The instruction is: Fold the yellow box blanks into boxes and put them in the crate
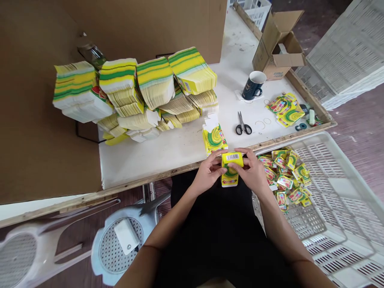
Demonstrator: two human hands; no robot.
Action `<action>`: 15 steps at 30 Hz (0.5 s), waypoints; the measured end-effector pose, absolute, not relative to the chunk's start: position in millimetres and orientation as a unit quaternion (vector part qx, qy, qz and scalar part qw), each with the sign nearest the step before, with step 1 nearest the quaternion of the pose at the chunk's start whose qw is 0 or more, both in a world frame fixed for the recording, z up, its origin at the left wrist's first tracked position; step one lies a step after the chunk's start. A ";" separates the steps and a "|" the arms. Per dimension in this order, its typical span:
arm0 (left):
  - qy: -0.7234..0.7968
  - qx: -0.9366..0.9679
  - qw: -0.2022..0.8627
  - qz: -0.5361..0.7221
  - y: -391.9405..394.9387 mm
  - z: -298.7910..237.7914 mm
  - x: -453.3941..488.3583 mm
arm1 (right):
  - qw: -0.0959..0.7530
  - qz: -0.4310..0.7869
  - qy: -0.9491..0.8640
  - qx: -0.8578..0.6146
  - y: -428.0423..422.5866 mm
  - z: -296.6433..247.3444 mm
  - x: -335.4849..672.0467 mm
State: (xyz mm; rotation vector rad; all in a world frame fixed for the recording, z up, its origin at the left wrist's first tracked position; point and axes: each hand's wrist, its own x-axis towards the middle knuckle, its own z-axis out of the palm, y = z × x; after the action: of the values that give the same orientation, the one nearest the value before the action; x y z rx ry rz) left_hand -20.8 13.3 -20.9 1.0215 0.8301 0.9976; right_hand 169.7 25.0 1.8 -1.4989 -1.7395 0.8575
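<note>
Between my two hands, just past the table's front edge, is a small yellow and green printed carton (232, 159) with a barcode on its upper face. My left hand (208, 172) grips its left side, thumb on the front. On the right side, my right hand (253, 172) has its thumb pressed on the front and its fingers behind. An unfolded carton blank (213, 136) with a white flap lies on the table right beyond my left fingers. Black-handled scissors (242, 124) rest farther to the right.
Stacks of flat carton blanks (156, 80) line the table's back left. A dark mug (253, 86), an open cardboard box (279, 48) and loose printed packaging (286, 109) are at the right. Below stands a white plastic crate (339, 160) holding several folded cartons (285, 182). A stool (120, 236) is at lower left.
</note>
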 end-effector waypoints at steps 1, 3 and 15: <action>0.367 0.451 0.682 0.443 13.8 -20.8 -21.4 | 0.343 0.334 -0.672 -0.565 24.3 2.3 171.6; 0.355 0.453 0.691 0.437 14.6 -20.7 -22.2 | 0.343 0.350 -0.675 -0.552 22.9 2.9 175.7; 0.356 0.447 0.699 0.430 14.5 -16.7 -21.8 | 0.334 0.342 -0.668 -0.571 20.8 -1.6 173.6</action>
State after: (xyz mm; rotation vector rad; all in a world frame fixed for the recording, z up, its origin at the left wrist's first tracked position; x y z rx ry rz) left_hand -21.8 14.5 -16.7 0.9971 0.7928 0.9580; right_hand 173.6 20.8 -1.6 -1.4895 -1.7434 0.8920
